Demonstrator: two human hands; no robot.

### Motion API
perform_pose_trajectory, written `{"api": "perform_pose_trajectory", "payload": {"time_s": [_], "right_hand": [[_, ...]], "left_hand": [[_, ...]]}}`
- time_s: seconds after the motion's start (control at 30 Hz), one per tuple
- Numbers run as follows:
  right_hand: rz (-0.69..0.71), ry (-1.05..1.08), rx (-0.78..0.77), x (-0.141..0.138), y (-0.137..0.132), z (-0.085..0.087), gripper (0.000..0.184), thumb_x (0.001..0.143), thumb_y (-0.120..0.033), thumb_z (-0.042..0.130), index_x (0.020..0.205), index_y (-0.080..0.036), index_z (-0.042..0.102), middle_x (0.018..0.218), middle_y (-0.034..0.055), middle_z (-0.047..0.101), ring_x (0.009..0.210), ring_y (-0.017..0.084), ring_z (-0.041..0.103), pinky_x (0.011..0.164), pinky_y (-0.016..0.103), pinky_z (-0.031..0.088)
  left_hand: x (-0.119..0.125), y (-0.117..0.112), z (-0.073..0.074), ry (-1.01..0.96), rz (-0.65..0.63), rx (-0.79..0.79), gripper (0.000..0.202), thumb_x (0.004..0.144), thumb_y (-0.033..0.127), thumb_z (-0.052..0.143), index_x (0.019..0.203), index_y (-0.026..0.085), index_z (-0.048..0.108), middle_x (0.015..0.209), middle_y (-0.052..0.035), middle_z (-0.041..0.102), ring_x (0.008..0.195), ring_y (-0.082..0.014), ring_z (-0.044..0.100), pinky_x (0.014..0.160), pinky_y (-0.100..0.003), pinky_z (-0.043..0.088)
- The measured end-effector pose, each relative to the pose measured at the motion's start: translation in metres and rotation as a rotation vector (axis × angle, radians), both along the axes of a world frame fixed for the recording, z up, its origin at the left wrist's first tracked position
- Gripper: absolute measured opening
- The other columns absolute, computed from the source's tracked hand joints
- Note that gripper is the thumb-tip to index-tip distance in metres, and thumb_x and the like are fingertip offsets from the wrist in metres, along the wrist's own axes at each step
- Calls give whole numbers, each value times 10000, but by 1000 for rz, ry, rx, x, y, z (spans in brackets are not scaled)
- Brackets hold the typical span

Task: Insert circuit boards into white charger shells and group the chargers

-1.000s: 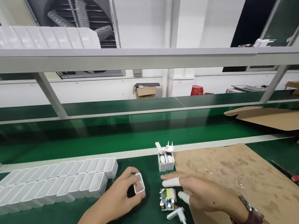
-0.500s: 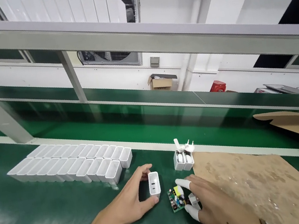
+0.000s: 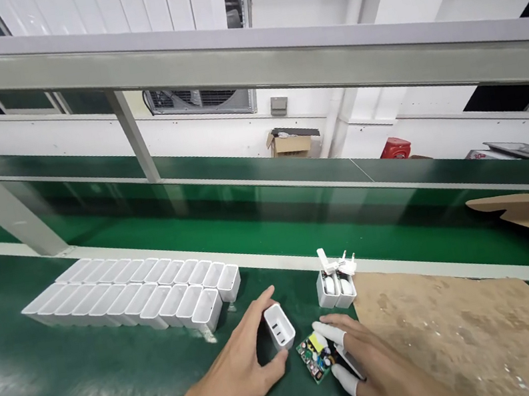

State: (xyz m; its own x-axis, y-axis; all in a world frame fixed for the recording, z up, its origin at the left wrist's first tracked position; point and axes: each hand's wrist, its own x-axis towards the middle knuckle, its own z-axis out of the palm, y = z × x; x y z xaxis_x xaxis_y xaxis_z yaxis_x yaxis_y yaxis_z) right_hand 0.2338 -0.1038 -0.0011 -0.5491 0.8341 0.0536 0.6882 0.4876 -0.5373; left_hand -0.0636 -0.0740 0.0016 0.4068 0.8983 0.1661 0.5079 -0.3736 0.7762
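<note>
My left hand (image 3: 250,356) grips a white plastic charger housing (image 3: 280,328) between thumb and fingers. The housing's open top faces me, and dark slots show in its bottom. Just to the right, my right hand (image 3: 367,356), with white covers on the thumb and a finger, pinches a green circuit board (image 3: 315,357) carrying a yellow transformer and other small parts. A white piece attached to the board is partly hidden under that palm. Board and housing are close together but apart.
Two rows of open white housings (image 3: 134,301) stand on the green table at left. Beyond my right hand are two filled housings (image 3: 335,289) with white plug parts on top. A brown cardboard sheet (image 3: 459,328) lies at right. A metal frame bar (image 3: 222,63) crosses above.
The housing in my left hand has tilted, showing more of its slotted bottom. My right hand has turned the circuit board slightly. The whole view has shifted a little.
</note>
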Motion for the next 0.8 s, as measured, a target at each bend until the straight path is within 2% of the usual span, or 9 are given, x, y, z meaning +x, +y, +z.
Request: {"api": "perform_pose_trajectory", "payload": {"time_s": [0.07, 0.13, 0.23, 0.27, 0.3, 0.4, 0.47, 0.63, 0.8], "right_hand": [[-12, 64, 32, -1, 0, 2, 568, 993, -177, 531, 1535, -296, 408, 1548, 102, 494, 1454, 260, 483, 1199, 448, 475], [-16, 122, 65, -3, 1, 5, 614, 940, -125, 565, 1508, -303, 413, 1446, 89, 550, 1363, 243, 550, 1134, 421, 529], [-35, 217, 122, -8, 2, 12, 586, 917, -110, 567, 1457, -293, 433, 1362, 83, 563, 1274, 238, 575, 1060, 421, 564], [-51, 254, 144, -10, 2, 14, 567, 928, -114, 557, 1454, -288, 436, 1362, 87, 553, 1261, 237, 572, 1039, 418, 571], [-67, 291, 173, -12, 2, 17, 555, 942, -115, 546, 1461, -282, 437, 1367, 92, 543, 1255, 237, 564, 1020, 413, 575], [-85, 398, 330, -21, 0, 24, 548, 977, -102, 542, 1496, -248, 443, 1355, 113, 539, 1259, 249, 536, 992, 412, 565], [-72, 444, 466, -27, -3, 27, 549, 975, -76, 563, 1499, -198, 456, 1328, 136, 553, 1274, 272, 516, 1020, 445, 535], [-35, 429, 664, -39, -9, 23, 607, 923, -27, 593, 1510, -80, 443, 1339, 196, 554, 1279, 325, 503, 1035, 488, 505], [-10, 387, 743, -44, -9, 11, 609, 889, -32, 544, 1493, -46, 469, 1323, 189, 588, 1255, 329, 512, 990, 446, 516]], "left_hand": [[1, 1, -2, 19, 72, 25, 831, 930, 254, 671, 1619, 385, 226, 1416, -72, 570, 1285, -295, 599, 1135, -488, 498], [0, 0, 0, 58, 110, 7, 867, 891, 300, 750, 1609, 377, 270, 1404, -82, 562, 1199, -310, 622, 1055, -496, 541], [-3, -2, 12, 101, 97, -108, 1154, 744, 330, 905, 1637, 405, 177, 1503, -97, 483, 1097, -306, 633, 956, -483, 575], [-4, -3, 16, 101, 80, -156, 1194, 723, 328, 922, 1638, 410, 159, 1515, -95, 477, 1069, -295, 637, 941, -474, 576], [-4, -3, 20, 97, 58, -200, 1151, 733, 323, 915, 1627, 406, 195, 1497, -87, 500, 1046, -284, 640, 935, -465, 571], [-1, -4, 25, 78, 11, -241, 776, 808, 306, 860, 1471, 348, 461, 1288, -46, 626, 1033, -281, 634, 934, -449, 546], [3, -5, 24, 62, 13, -141, 630, 808, 267, 868, 1348, 315, 548, 1203, -36, 631, 1072, -294, 610, 942, -449, 531], [14, -8, 12, 56, 22, 247, 707, 739, 158, 942, 1290, 282, 517, 1245, -50, 584, 1152, -303, 532, 988, -450, 496], [15, -9, 8, 92, 4, 359, 626, 835, 222, 894, 1309, 253, 486, 1220, -75, 547, 1123, -291, 519, 964, -433, 502]]}}
